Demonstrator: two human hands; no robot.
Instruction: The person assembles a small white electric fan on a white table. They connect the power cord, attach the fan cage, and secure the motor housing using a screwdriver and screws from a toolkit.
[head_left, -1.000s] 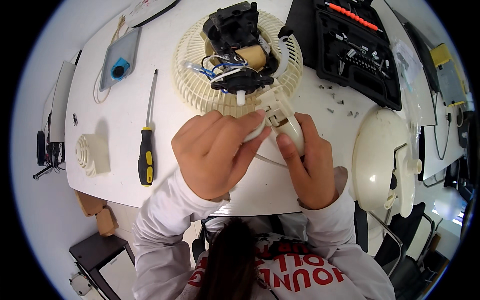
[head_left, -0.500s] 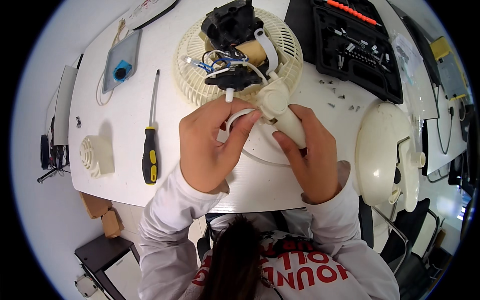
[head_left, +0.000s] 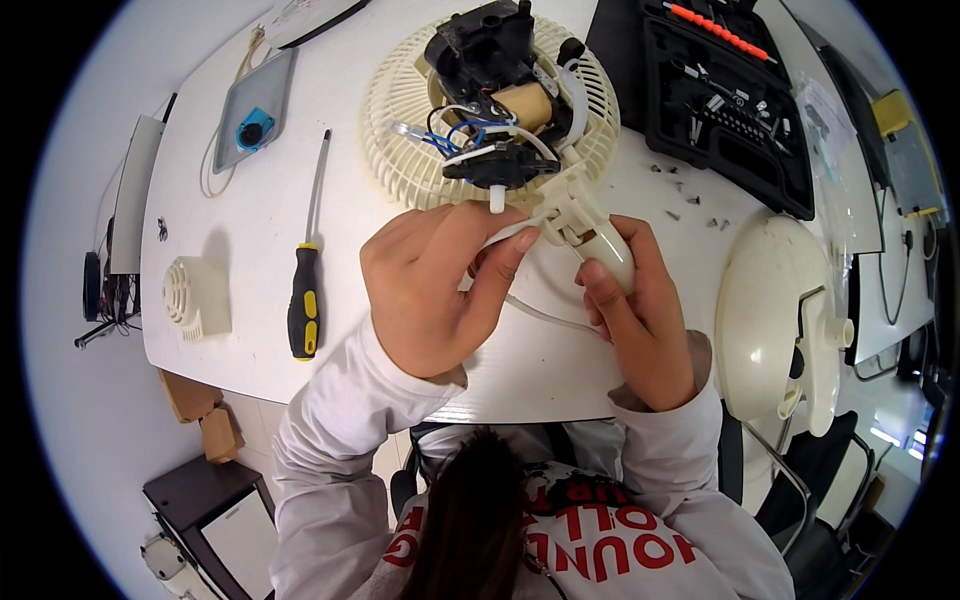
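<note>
A cream fan grille [head_left: 410, 120] lies on the white table [head_left: 250, 210] with a black motor [head_left: 485, 55] and coloured wires [head_left: 450, 135] on top of it. A cream neck piece [head_left: 600, 240] sticks out from the grille toward me. My right hand [head_left: 640, 320] grips this neck piece from below. My left hand [head_left: 430, 290] pinches a white cable [head_left: 540, 312] next to the neck piece, fingertips touching it.
A yellow-and-black screwdriver [head_left: 305, 290] lies left of my hands. A small cream vented cover [head_left: 195, 295] sits near the table's left edge. A black tool case [head_left: 720, 90], loose screws [head_left: 690, 195] and a cream fan base [head_left: 780, 320] are on the right.
My left hand has drawn back and uncovered the neck piece, now pinching the cable with its fingertips. The view has shifted slightly; the fan parts stay in place.
</note>
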